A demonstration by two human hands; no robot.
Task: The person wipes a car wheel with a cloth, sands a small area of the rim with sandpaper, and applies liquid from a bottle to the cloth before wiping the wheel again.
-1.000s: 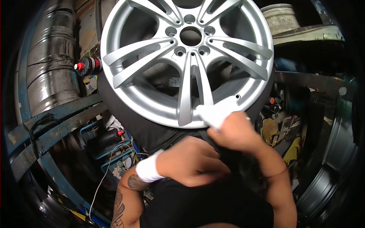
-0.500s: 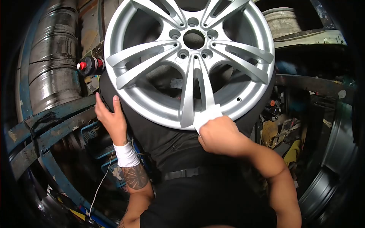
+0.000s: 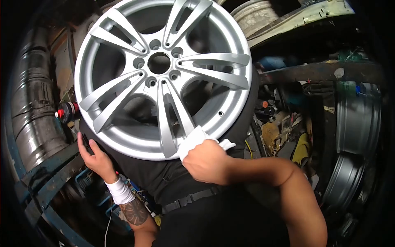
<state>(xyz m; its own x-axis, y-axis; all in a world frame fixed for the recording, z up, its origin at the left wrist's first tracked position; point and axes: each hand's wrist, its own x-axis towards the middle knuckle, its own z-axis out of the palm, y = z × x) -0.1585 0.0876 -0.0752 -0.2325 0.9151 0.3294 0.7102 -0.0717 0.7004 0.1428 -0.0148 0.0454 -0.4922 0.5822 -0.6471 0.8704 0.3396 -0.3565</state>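
A silver wheel rim (image 3: 165, 138) with paired spokes lies face up across my black-clad lap. My right hand (image 3: 205, 162) is closed on a white cloth (image 3: 193, 144), which touches the rim's lower edge by the foot of the bottom spoke. Off the rim's lower left side is my left hand (image 3: 96, 160), its fingers apart and nothing in it. A white band (image 3: 120, 191) wraps my left wrist.
A dark bottle with a red cap (image 3: 66, 112) stands left of the rim. Stacked metal rims (image 3: 35, 103) line the far left behind a blue metal frame (image 3: 61, 226). More rims (image 3: 357, 119) are at the right, near assorted clutter (image 3: 275, 136).
The view has turned and shifted, so the rim appears farther left and lower. My right hand still grips the cloth at the rim's lower edge, and more of the cloth shows. My left hand remains open.
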